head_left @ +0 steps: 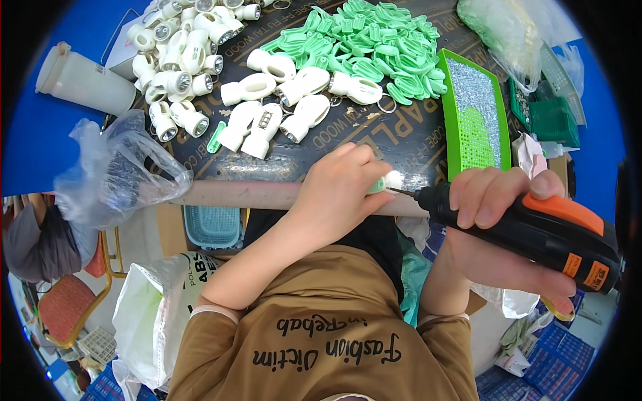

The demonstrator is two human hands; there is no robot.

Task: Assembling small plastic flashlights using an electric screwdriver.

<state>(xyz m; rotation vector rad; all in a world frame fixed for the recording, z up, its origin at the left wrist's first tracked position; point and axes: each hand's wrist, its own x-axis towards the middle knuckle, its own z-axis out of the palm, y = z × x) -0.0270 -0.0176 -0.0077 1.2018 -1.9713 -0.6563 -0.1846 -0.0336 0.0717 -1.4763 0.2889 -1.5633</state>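
Note:
My left hand (338,190) is closed around a small white flashlight (394,179) near the table's front edge. A green clip (376,186) shows between the fingers against it; most of the flashlight is hidden by the hand. In my right hand (485,197) is a black and orange electric screwdriver (565,240), held level with its thin bit pointing left. The bit's tip meets, or nearly meets, the flashlight beside my left fingertips; contact is too small to tell. Just beyond lie several white flashlights (302,85), some with metal rings, and a single green clip (216,137).
A big heap of green clips (361,43) covers the far middle. More flashlights (177,50) pile up far left, near a white cup (87,80) and a clear plastic bag (127,167). A green tray (453,127) of small silvery screws stands right, with a dark green box (554,123) behind.

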